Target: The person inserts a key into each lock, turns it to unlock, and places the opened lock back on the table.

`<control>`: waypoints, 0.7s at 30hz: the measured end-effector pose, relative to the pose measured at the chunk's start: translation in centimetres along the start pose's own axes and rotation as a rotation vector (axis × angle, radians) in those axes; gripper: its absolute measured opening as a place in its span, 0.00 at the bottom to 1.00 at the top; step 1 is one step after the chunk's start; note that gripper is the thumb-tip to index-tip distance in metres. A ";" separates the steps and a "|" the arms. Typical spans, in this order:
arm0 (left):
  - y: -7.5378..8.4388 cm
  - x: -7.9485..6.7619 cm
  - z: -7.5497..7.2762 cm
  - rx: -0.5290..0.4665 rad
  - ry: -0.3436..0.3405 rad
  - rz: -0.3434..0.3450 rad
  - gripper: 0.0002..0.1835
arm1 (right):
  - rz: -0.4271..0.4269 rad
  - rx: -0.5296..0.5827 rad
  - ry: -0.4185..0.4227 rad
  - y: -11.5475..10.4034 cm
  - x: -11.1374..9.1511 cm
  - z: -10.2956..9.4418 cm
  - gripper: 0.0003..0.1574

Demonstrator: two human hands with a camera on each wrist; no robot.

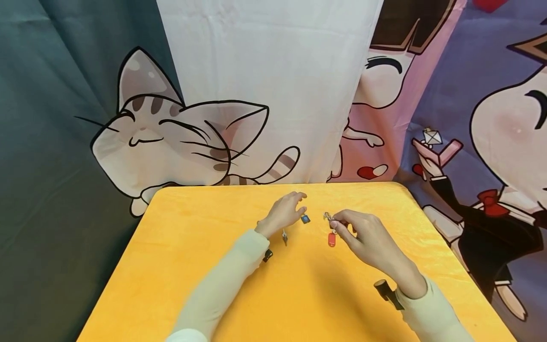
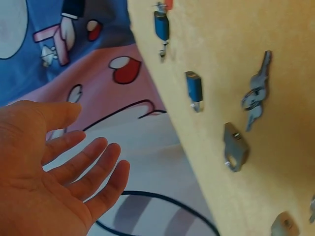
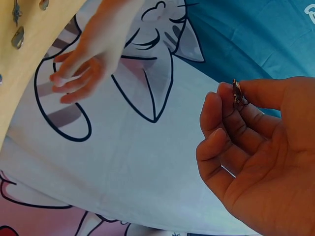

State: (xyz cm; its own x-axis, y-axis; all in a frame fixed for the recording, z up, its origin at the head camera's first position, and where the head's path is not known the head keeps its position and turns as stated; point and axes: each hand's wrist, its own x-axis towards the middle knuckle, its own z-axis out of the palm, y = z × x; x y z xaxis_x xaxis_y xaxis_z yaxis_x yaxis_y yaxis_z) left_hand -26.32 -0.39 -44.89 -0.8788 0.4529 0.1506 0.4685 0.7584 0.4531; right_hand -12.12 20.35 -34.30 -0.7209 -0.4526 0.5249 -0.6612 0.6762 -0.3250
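Note:
My right hand point(image 1: 365, 235) pinches small silvery keys point(image 1: 327, 216) between thumb and forefinger; in the right wrist view the metal piece point(image 3: 238, 92) shows edge-on. Just below those fingertips is a flat red piece point(image 1: 332, 239) with rounded corners. My left hand point(image 1: 284, 213) hovers over the far part of the table, fingers spread and holding nothing. Near its thumb lies a small blue padlock point(image 1: 305, 218). A bunch of keys point(image 1: 285, 236) lies nearer me. The left wrist view shows another blue padlock point(image 2: 161, 25) and a brass-grey padlock point(image 2: 236, 147).
A yellow cloth covers the table point(image 1: 205, 228). Another brass-coloured padlock point(image 2: 284, 226) shows at the bottom of the left wrist view. Behind the far edge hangs a printed curtain point(image 1: 273, 57) with a cartoon cat and figures. Dark camera mounts point(image 1: 386, 292) sit at my wrists.

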 end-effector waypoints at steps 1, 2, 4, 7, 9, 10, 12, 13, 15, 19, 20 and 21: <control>-0.1 0.3 0.4 -0.009 -0.008 -0.006 0.23 | 0.000 -0.002 0.002 0.0 0.0 0.0 0.06; -0.2 0.5 0.8 -0.022 -0.014 -0.013 0.23 | -0.001 -0.003 0.004 0.0 -0.1 0.0 0.06; -0.3 1.0 1.5 -0.048 -0.033 -0.032 0.23 | -0.002 -0.005 0.006 0.1 -0.1 0.0 0.06; -0.4 1.6 2.6 -0.084 -0.061 -0.070 0.22 | -0.003 -0.002 0.004 0.1 -0.1 0.0 0.06; -0.4 1.9 3.2 -0.095 -0.077 -0.105 0.22 | -0.001 0.000 0.002 0.1 -0.1 0.0 0.06; -0.4 2.0 3.4 -0.102 -0.081 -0.125 0.22 | 0.000 0.002 0.002 0.1 -0.1 0.1 0.06; -0.4 2.2 3.8 -0.104 -0.086 -0.172 0.22 | 0.001 -0.001 0.001 0.2 -0.1 0.1 0.06; -0.4 2.3 4.0 -0.098 -0.087 -0.195 0.22 | 0.001 -0.002 0.000 0.2 -0.2 0.1 0.06; -0.3 2.4 4.3 -0.092 -0.093 -0.228 0.21 | 0.002 -0.005 -0.002 0.2 -0.2 0.1 0.07; -0.5 2.6 4.8 -0.088 -0.105 -0.269 0.14 | 0.007 -0.009 -0.011 0.3 -0.3 0.2 0.07; -0.6 2.7 4.9 -0.097 -0.112 -0.280 0.13 | 0.009 -0.012 -0.014 0.3 -0.2 0.3 0.06; -0.7 2.8 5.0 -0.105 -0.115 -0.299 0.12 | 0.012 -0.013 -0.016 0.3 -0.2 0.3 0.06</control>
State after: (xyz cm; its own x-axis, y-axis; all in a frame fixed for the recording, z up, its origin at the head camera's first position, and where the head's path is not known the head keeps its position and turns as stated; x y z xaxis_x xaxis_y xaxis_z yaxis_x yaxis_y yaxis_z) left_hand -28.67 2.77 -49.20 -0.9570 0.2720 -0.1007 0.1739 0.8160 0.5513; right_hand -12.20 20.50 -34.73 -0.7318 -0.4541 0.5081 -0.6501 0.6890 -0.3204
